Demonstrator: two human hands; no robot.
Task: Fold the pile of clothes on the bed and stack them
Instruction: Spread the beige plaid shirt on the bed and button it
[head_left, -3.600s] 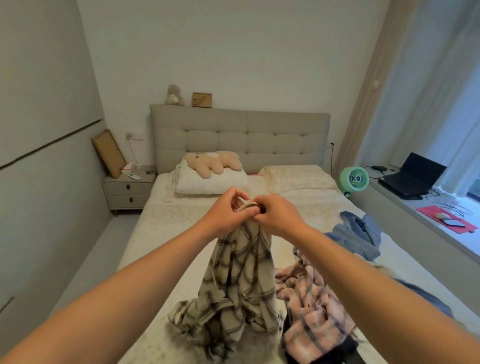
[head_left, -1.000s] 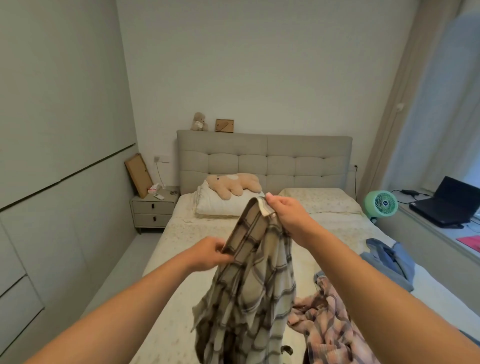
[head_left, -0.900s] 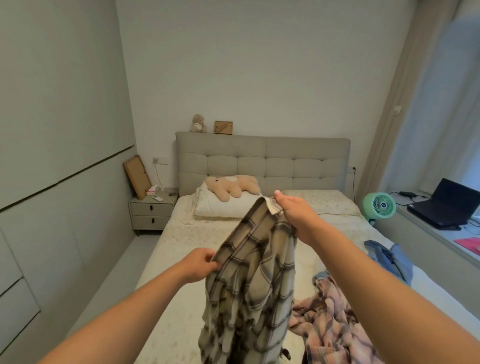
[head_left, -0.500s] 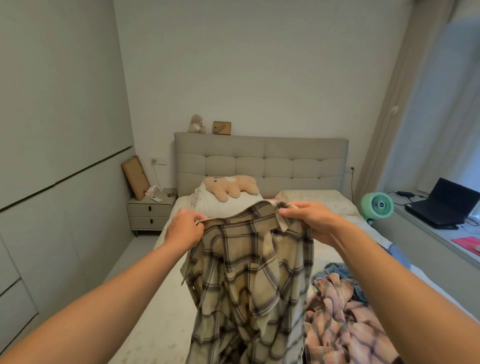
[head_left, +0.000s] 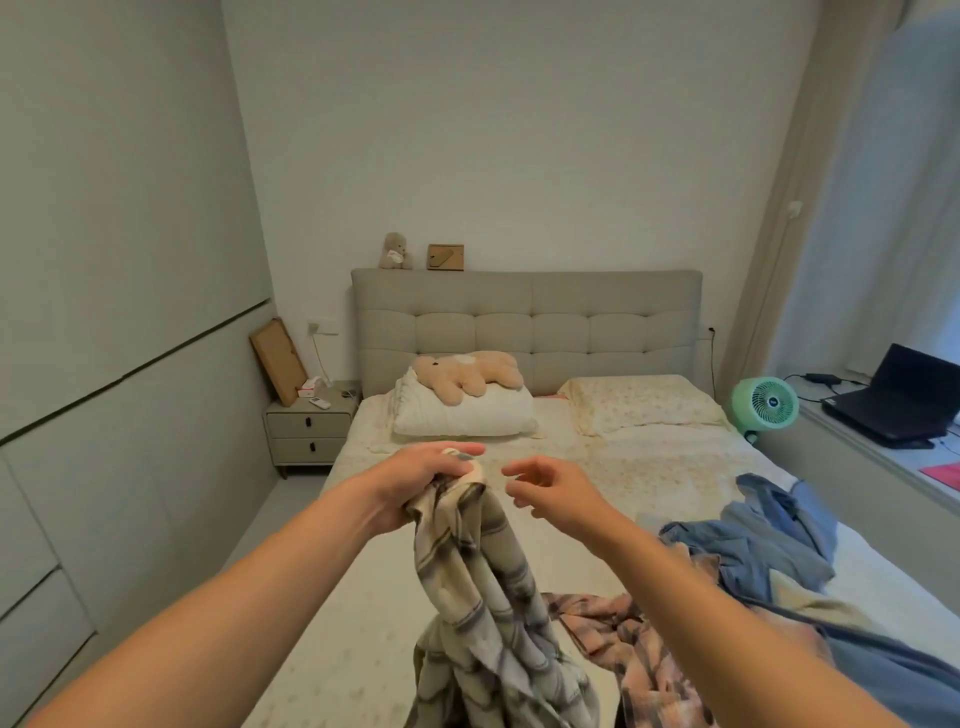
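A beige and dark plaid shirt (head_left: 483, 613) hangs bunched over the bed (head_left: 363, 597), gathered at its top in my left hand (head_left: 421, 480), which grips it. My right hand (head_left: 545, 491) hovers just to the right of that bunch, fingers loosely curled, holding nothing. A pink plaid garment (head_left: 639, 644) lies crumpled on the bed below my right forearm. Blue denim clothes (head_left: 763, 551) lie in a heap farther right on the bed.
Two pillows (head_left: 639, 402) and a plush toy (head_left: 467, 374) sit by the headboard (head_left: 524, 322). A nightstand (head_left: 309, 434) stands at the left. A green fan (head_left: 763, 408) and a laptop (head_left: 898, 402) sit on the right ledge.
The shirt was spread between both hands half a second ago. Now my left hand holds it bunched at one point and my right hand has let go.
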